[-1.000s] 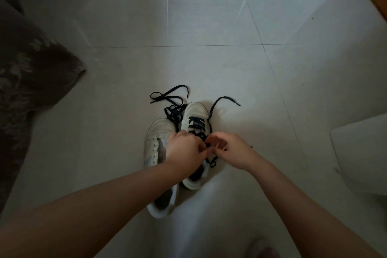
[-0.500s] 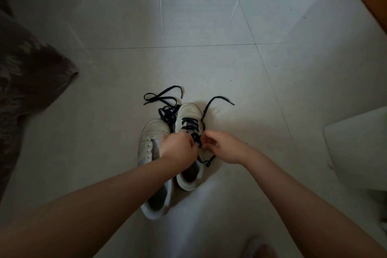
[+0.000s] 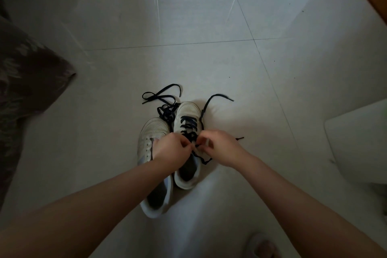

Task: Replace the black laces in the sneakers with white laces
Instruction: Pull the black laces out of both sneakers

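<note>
— Both grips meet over the right sneaker (image 3: 189,144): the left hand (image 3: 172,151) and right hand (image 3: 222,146) each pinch the black lace (image 3: 189,125) at its upper eyelets.

— And the lace beyond the fingers?

— It crosses the lower eyelets toward the toe; loose ends trail over the floor (image 3: 209,65) on the right. The left sneaker (image 3: 149,138) stands touching alongside, with a pulled-out black lace (image 3: 165,98) heaped past its toe.
</note>
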